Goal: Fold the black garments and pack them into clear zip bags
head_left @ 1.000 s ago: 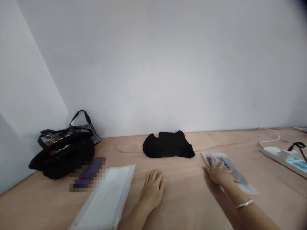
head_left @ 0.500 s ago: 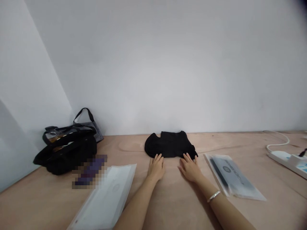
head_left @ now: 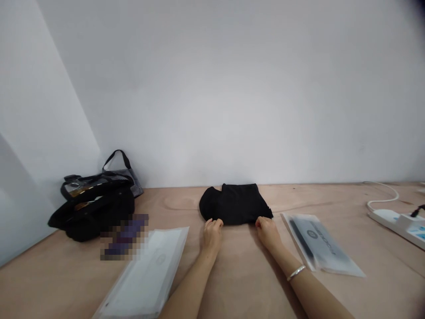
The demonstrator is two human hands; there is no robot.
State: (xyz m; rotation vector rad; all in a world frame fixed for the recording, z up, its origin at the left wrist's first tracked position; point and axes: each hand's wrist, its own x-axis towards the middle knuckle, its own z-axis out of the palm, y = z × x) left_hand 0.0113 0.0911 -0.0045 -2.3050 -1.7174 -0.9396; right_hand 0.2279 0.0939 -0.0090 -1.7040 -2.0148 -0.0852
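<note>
A folded black cloth [head_left: 237, 204] lies flat on the wooden table near the wall. My left hand [head_left: 212, 232] is at its near left edge, fingers curled and closed on the cloth. At the near right corner, my right hand [head_left: 266, 231] pinches the cloth's edge, its fingertips partly hidden. A silver bangle circles my right wrist.
Left of my arms lies a white translucent plastic bag [head_left: 146, 274], with a blurred purple item [head_left: 126, 237] and an open black bag [head_left: 96, 212] beyond. To the right are a printed clear pouch [head_left: 323, 243] and a white power strip [head_left: 398, 223] with a cable.
Both hands have gone from spread fingers at the cloth to closed fingers on its near edge. The cloth's near edge has come slightly towards me and its outline is straighter.
</note>
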